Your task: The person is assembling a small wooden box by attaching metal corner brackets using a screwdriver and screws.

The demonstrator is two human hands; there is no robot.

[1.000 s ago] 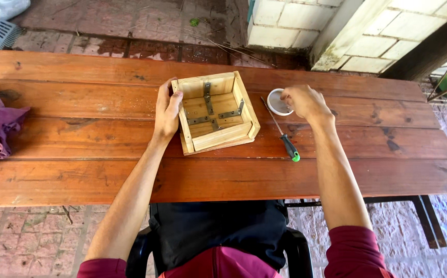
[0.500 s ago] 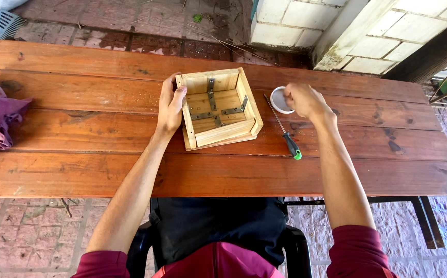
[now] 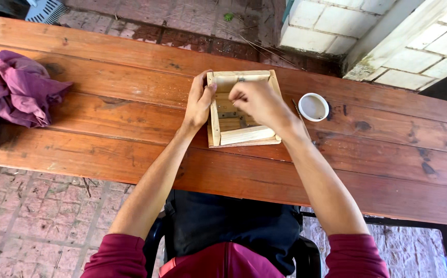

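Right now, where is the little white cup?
In the head view the small white cup sits on the wooden table, on the person's right, just beyond the right hand and the wooden box.

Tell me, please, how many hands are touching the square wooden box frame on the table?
2: the left hand grips the square wooden box frame's left wall; the right hand reaches inside it from above.

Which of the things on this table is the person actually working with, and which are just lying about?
In use:
small wooden box
left hand steadying its side
right hand reaching inside

Lying about:
white round lid
screwdriver shaft
purple cloth
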